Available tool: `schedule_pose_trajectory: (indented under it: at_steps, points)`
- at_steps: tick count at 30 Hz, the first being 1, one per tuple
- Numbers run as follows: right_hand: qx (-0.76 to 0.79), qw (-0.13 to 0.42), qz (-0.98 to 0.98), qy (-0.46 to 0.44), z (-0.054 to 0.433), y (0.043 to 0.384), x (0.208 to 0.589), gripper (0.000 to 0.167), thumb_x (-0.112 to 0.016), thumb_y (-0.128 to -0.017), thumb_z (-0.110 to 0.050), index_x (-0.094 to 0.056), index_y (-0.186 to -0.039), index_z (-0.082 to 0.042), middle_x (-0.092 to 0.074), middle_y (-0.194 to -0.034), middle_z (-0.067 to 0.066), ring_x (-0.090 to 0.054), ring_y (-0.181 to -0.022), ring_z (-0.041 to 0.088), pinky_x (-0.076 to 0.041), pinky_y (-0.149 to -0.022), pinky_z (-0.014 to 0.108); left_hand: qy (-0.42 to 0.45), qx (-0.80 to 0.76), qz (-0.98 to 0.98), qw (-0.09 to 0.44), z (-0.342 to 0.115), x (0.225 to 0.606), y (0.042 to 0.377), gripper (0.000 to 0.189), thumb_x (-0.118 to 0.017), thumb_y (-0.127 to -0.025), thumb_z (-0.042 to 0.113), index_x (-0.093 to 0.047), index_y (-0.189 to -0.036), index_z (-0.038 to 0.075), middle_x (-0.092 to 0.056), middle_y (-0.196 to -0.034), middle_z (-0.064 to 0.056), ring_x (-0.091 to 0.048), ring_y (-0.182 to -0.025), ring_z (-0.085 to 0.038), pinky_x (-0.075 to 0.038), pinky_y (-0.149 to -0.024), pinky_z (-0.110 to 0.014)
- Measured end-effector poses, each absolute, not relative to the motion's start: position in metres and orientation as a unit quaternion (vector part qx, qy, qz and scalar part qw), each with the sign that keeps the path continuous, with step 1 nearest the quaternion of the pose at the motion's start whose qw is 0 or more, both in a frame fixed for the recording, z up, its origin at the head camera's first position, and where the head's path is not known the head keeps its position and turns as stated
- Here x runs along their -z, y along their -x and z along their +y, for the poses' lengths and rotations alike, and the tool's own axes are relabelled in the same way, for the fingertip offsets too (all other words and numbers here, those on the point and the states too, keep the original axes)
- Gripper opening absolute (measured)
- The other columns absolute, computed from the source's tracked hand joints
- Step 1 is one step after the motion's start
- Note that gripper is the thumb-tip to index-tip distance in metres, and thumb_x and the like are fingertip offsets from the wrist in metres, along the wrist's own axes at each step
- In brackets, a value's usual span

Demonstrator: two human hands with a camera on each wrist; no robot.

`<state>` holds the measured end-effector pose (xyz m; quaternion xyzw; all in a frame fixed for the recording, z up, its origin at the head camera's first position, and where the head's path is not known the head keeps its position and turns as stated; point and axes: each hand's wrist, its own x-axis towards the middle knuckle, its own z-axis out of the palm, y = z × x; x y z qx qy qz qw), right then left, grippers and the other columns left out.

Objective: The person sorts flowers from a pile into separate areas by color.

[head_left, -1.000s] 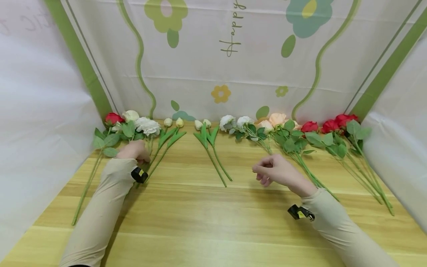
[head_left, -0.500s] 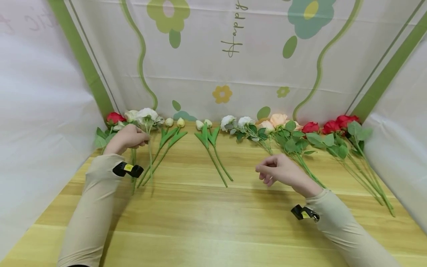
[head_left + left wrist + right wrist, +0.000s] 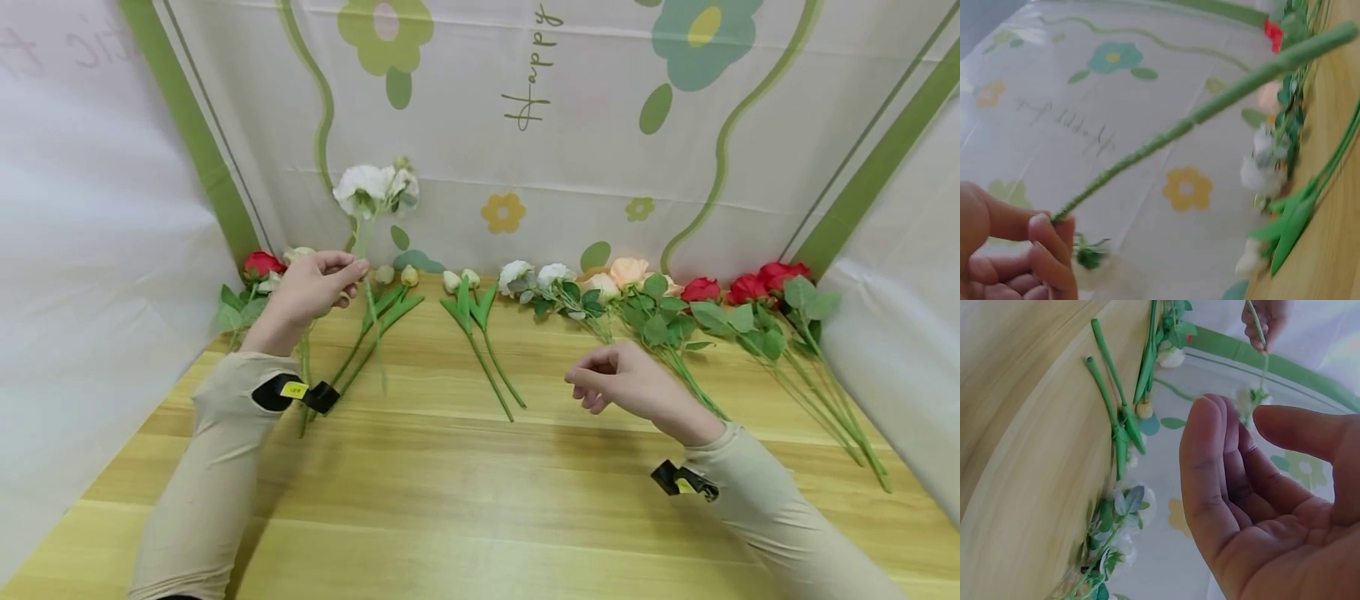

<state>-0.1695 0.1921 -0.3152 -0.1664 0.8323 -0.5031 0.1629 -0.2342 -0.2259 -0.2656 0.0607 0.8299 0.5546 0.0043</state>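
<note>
My left hand (image 3: 307, 290) pinches the green stem (image 3: 1172, 132) of a white flower (image 3: 363, 187) between thumb and fingertips. The flower is raised off the table, its ruffled bloom and a smaller bud above the hand, its thin stem hanging below. In the left wrist view the stem's cut end points toward the camera. My right hand (image 3: 633, 387) hovers over the table with fingers loosely bent and thumb apart; the right wrist view shows nothing in its palm (image 3: 1272, 544). Close to the left hand lie yellowish tulips (image 3: 408, 276) and a red rose (image 3: 262, 265).
Two white tulips (image 3: 471, 280) lie mid-table. To their right are white flowers (image 3: 555, 275), peach roses (image 3: 628, 272) and several red roses (image 3: 780, 273) with long stems. A printed cloth (image 3: 450, 150) stands behind the wooden table (image 3: 465, 500).
My left hand has taken the white flower by its stem, lifted it off the table and carried it up and to the right. The right hand stays nearly in place.
</note>
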Motion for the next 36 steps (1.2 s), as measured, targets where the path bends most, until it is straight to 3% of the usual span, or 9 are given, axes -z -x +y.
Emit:
schedule_pose_trajectory:
  at_steps: [6,15,19,25,31,36]
  points:
    - [0.505,0.124,0.835,0.178,0.177,0.161,0.307,0.029,-0.062,-0.099,-0.031,-0.071,-0.100,-0.003,-0.067,-0.091,0.012,-0.065,-0.083,0.031,-0.055,-0.075,0.044,-0.146,-0.641,0.752,-0.037,-0.185,0.272,0.220,0.027,-0.064,-0.098,0.025,-0.067,-0.109,0.000,-0.067,-0.093,-0.011,-0.061,-0.079,-0.018,-0.053,-0.065,-0.028]
    - [0.538,0.084,0.816,0.195,0.151,0.145,0.301,0.036,-0.060,-0.099,-0.038,-0.069,-0.114,-0.006,-0.068,-0.101,0.009,-0.064,-0.091,0.027,-0.053,-0.080,0.046,-0.243,-0.713,0.658,-0.012,-0.116,0.304,0.198,0.022,-0.066,-0.096,0.014,-0.062,-0.102,-0.007,-0.066,-0.100,-0.022,-0.065,-0.086,-0.033,-0.056,-0.072,-0.043]
    - [0.492,0.033,0.834,0.246,0.145,0.142,0.304,0.025,-0.062,-0.099,-0.031,-0.070,-0.111,-0.010,-0.068,-0.096,0.003,-0.065,-0.082,0.022,-0.054,-0.072,0.038,-0.274,-0.702,0.657,0.007,-0.092,0.320,0.188,0.014,-0.065,-0.096,0.010,-0.063,-0.098,-0.004,-0.068,-0.095,-0.020,-0.067,-0.081,-0.037,-0.056,-0.070,-0.046]
    - [0.430,-0.058,0.852,0.292,0.144,0.140,0.313,0.003,-0.070,-0.094,-0.015,-0.073,-0.092,-0.014,-0.064,-0.078,-0.007,-0.058,-0.064,0.010,-0.050,-0.058,0.030,-0.284,-0.678,0.678,0.013,-0.067,0.329,0.177,0.014,-0.065,-0.097,0.014,-0.063,-0.095,0.001,-0.070,-0.091,-0.013,-0.068,-0.077,-0.033,-0.057,-0.066,-0.043]
    - [0.382,-0.107,0.867,0.301,0.155,0.138,0.315,0.010,-0.074,-0.089,-0.006,-0.077,-0.086,-0.015,-0.062,-0.071,-0.010,-0.049,-0.053,0.008,-0.043,-0.050,0.027,-0.303,-0.632,0.714,0.002,-0.056,0.329,0.175,0.013,-0.067,-0.096,0.018,-0.066,-0.096,0.005,-0.070,-0.087,-0.010,-0.068,-0.073,-0.024,-0.056,-0.057,-0.039]
    - [0.344,-0.129,0.880,0.302,0.174,0.142,0.316,0.010,-0.077,-0.085,-0.001,-0.079,-0.086,-0.011,-0.068,-0.077,-0.006,-0.054,-0.056,0.003,-0.047,-0.050,0.025,-0.308,-0.602,0.734,0.068,-0.057,0.331,0.175,0.021,-0.062,-0.099,0.029,-0.068,-0.102,0.009,-0.069,-0.089,-0.006,-0.067,-0.074,-0.027,-0.056,-0.059,-0.045]
